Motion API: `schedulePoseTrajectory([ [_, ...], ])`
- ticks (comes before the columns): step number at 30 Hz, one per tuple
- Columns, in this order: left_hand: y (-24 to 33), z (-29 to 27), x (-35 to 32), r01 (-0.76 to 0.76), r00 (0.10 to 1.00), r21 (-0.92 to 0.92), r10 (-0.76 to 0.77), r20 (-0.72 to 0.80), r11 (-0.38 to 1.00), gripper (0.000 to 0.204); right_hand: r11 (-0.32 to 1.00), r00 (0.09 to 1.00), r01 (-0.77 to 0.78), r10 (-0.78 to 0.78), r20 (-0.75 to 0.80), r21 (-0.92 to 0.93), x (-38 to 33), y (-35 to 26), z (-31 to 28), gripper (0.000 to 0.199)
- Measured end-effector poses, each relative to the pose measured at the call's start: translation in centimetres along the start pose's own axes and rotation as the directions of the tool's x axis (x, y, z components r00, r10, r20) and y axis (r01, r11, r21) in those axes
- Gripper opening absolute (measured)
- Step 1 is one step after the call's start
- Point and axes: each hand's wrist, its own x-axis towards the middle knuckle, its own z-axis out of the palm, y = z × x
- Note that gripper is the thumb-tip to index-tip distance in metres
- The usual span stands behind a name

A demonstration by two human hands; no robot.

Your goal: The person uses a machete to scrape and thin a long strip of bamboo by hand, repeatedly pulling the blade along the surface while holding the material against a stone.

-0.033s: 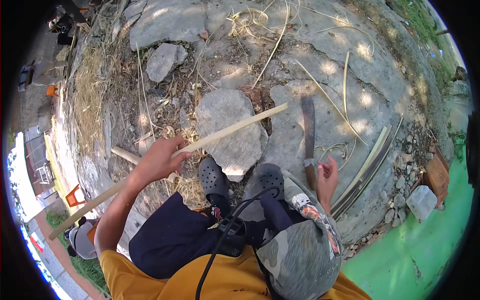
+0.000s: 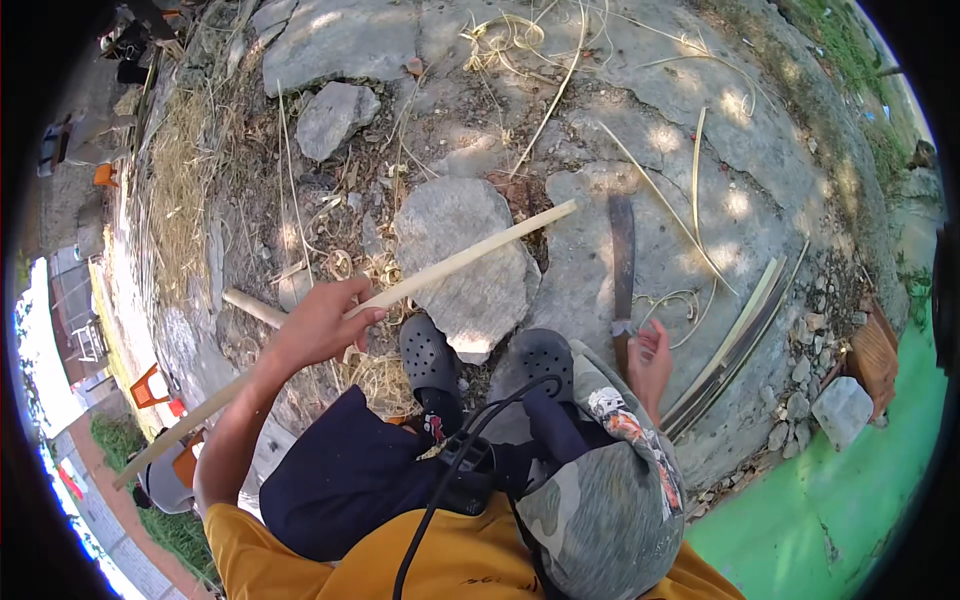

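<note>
My left hand (image 2: 320, 325) is closed around a long pale bamboo strip (image 2: 470, 255). The strip slants from the lower left up to the right across a flat grey stone (image 2: 450, 215). My right hand (image 2: 652, 365) grips the handle end of a long dark blade (image 2: 622, 250), which lies pointing away from me on the rock slab. My two feet in dark perforated clogs (image 2: 430, 355) rest against the near edge of the flat stone, between my hands.
A bundle of split bamboo strips (image 2: 740, 340) lies to the right of my right hand. Thin shavings and curls (image 2: 385, 375) litter the ground by my feet. A smaller rock (image 2: 335, 118) sits at the far left, rubble stones (image 2: 840, 410) at the right, and green flooring (image 2: 850, 500) lower right.
</note>
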Motion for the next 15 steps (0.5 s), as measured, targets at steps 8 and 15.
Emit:
schedulePoseTrajectory([
  [8, -7.7, 3.2, -0.4, 0.139, 0.990, -0.480, -0.128, 0.055, 0.866, 0.018, 0.763, 0.982, 0.188, -0.166, 0.092, -0.619, 0.8, 6.2, 1.0, 0.074],
  [15, -9.7, 4.7, -0.7, 0.198, 0.977, -0.645, -0.095, 0.192, 0.738, 0.029, 0.851, 0.997, 0.037, 0.003, 0.076, -0.525, 2.8, 3.6, -0.9, 0.077],
])
